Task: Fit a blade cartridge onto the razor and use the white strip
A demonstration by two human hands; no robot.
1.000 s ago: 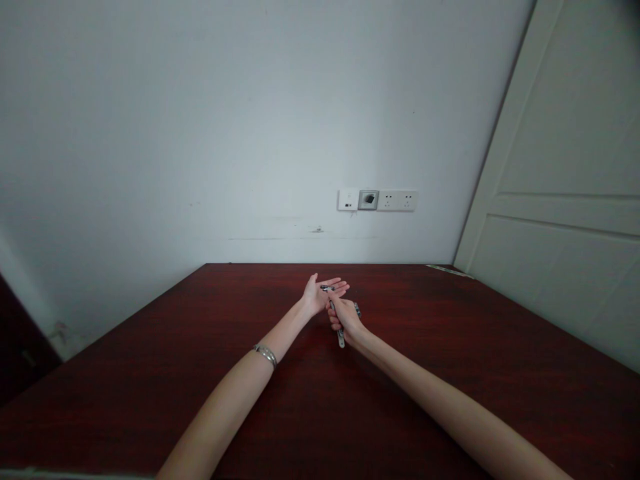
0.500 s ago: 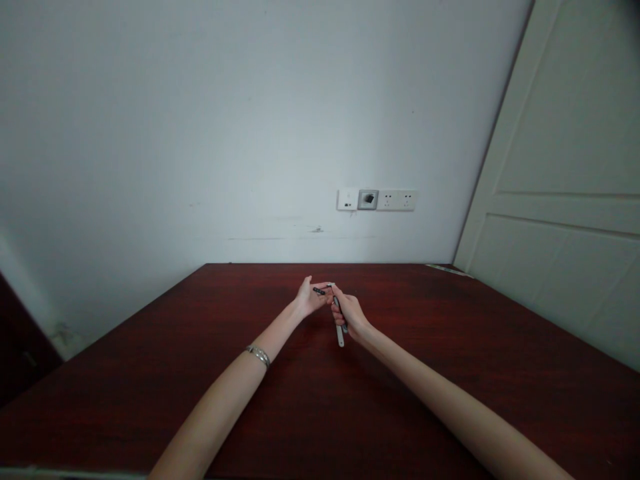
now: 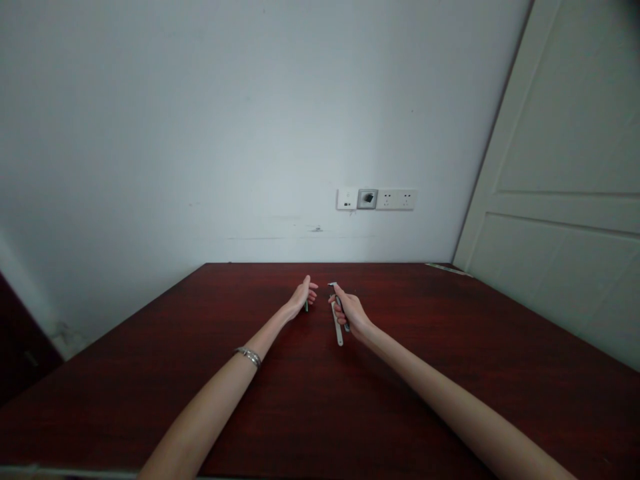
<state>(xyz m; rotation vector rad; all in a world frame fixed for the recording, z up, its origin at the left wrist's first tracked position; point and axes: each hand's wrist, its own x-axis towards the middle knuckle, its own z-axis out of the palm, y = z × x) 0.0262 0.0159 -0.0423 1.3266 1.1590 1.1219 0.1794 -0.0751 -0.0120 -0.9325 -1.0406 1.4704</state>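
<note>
1. The right hand, at frame centre, is closed round a slim metal tool, whose long axis runs from the forefinger down-frame
2. The left hand, just left and apart, is curled on a small dark piece
3. The red table spreads wide around both, its far edge just above them

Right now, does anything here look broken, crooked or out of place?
Nothing is spilled or broken. One grey plate sits among the white sockets, and a dark scuff marks the wall below. The right hand grips a slim metal tool; the left hand curls round a small piece.
</note>
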